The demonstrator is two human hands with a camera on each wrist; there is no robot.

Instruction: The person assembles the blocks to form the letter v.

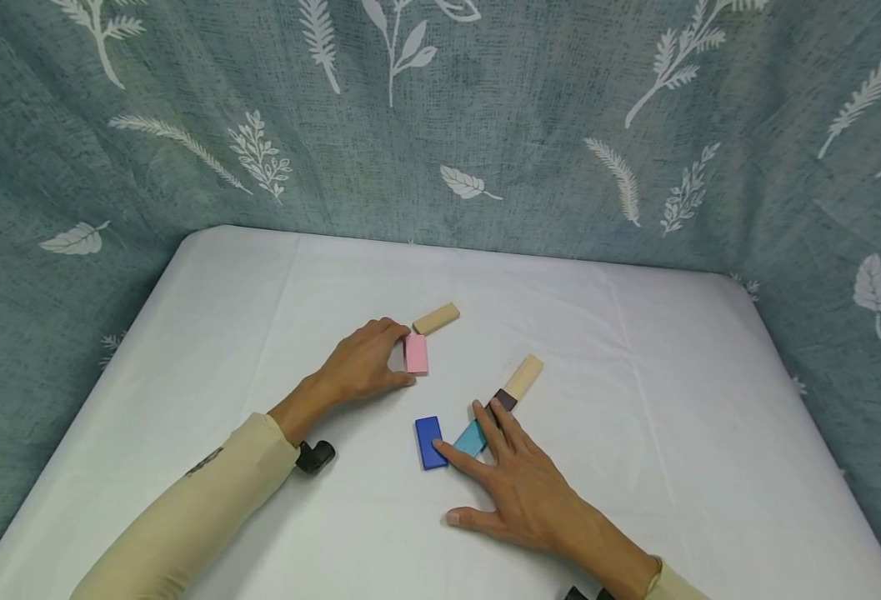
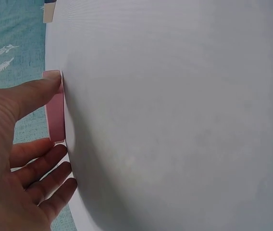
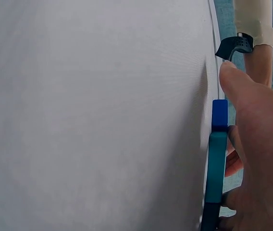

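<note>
My left hand (image 1: 361,360) holds a pink block (image 1: 416,355) by its two ends, thumb at the near end and index finger at the far one. In the left wrist view the pink block (image 2: 55,113) spans between thumb and index finger. My right hand (image 1: 526,492) lies with fingers spread over a row of blocks. Its fingertips touch a blue block (image 1: 427,442), a light blue block (image 1: 469,440) and a dark brown block (image 1: 505,399), partly covering them. A natural wood block (image 1: 524,377) continues the row past the brown one.
Another natural wood block (image 1: 436,318) lies just beyond the pink one, near its far corner. All of it is on a white cloth-covered table (image 1: 320,533). A green leaf-patterned curtain (image 1: 530,108) hangs behind and at the sides.
</note>
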